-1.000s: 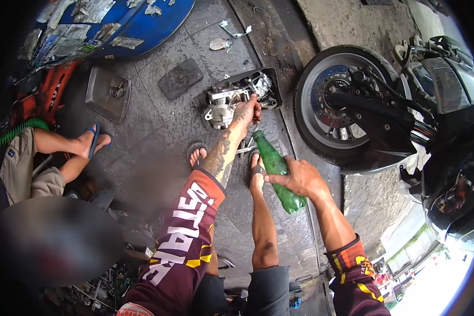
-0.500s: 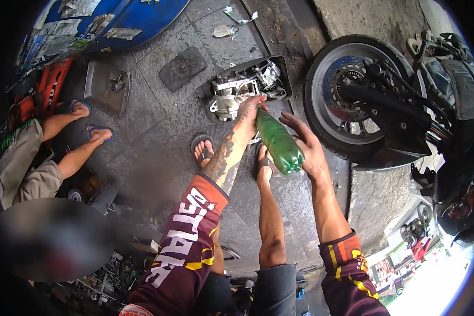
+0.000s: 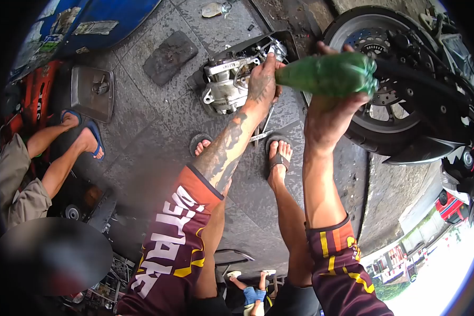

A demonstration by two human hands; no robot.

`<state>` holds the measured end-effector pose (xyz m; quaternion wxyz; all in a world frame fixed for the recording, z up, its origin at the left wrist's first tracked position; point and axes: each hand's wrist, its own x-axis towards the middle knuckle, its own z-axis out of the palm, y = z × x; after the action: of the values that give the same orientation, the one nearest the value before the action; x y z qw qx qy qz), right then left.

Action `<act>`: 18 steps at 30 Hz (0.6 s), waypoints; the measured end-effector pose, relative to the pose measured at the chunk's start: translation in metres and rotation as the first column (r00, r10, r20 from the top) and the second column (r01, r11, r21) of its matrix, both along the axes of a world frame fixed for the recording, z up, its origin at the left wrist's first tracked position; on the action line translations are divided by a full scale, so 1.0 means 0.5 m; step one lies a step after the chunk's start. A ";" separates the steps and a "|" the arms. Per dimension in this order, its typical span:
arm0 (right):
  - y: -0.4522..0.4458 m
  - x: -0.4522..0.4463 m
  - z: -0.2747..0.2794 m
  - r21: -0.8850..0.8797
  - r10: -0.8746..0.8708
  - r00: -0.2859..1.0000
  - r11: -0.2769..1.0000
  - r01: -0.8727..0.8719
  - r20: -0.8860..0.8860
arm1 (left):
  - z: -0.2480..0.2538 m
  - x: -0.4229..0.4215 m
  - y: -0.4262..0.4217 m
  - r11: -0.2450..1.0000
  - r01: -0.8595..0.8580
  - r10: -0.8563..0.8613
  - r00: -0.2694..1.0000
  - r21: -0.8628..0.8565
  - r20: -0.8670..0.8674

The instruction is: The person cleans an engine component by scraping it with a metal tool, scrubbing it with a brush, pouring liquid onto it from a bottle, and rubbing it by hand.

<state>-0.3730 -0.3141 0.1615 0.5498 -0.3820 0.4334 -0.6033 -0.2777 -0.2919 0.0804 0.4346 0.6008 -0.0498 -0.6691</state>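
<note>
A green plastic bottle [image 3: 324,75] lies nearly level in the air, blurred by motion, its neck to the left and its base to the right. My left hand [image 3: 262,81] closes around the neck end; the bottle's mouth is hidden by the fingers. My right hand [image 3: 329,118] grips the base end from below, with fingertips showing beyond the far side. Just left of my left hand, a metal engine part [image 3: 227,87] rests in a dark tray [image 3: 288,39] on the floor.
A motorcycle wheel [image 3: 371,139] stands close on the right. A flat dark pad [image 3: 169,58] and a metal pan [image 3: 79,102] lie on the tiled floor. Another person's sandalled foot [image 3: 94,141] is at the left. A blue drum [image 3: 102,26] is at upper left.
The bottle has swung up to the right, from slanting base-down to nearly level. My right hand rose with its base, while my left hand stayed at the neck. The view has shifted slightly.
</note>
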 end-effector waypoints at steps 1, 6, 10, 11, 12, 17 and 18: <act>-0.027 0.008 0.000 0.081 -0.077 0.992 0.994 0.069 0.101 | -0.009 -0.001 0.004 0.999 0.025 -0.020 0.992 -0.038 0.122; -0.057 0.011 -0.053 0.033 0.121 0.890 0.988 -0.151 0.440 | -0.023 0.034 0.017 0.968 0.207 -0.146 0.924 -0.142 0.354; -0.057 0.042 -0.049 0.025 -0.034 0.939 0.999 0.027 0.344 | -0.028 0.089 0.002 0.757 0.452 0.073 0.659 -0.472 0.749; -0.058 0.041 -0.060 0.001 -0.029 0.936 1.000 0.031 0.351 | -0.030 0.116 -0.002 0.697 0.576 0.026 0.574 -0.426 0.819; -0.057 0.050 -0.058 0.016 -0.097 0.970 0.995 0.095 0.225 | -0.046 0.138 -0.005 0.643 0.645 0.052 0.500 -0.412 0.865; -0.044 0.038 -0.095 -0.252 0.086 0.950 0.968 -0.008 0.301 | -0.100 0.192 -0.003 0.566 0.824 -0.058 0.078 -0.031 0.995; -0.048 0.035 -0.095 -0.316 0.127 0.938 0.949 -0.019 0.323 | -0.097 0.185 -0.001 0.527 0.847 -0.046 -0.047 0.065 0.998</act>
<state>-0.3554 -0.3382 0.1138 0.5722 -0.3693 0.2181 -0.6990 -0.1853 -0.2925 0.0319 0.1827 0.6274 -0.7361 -0.1766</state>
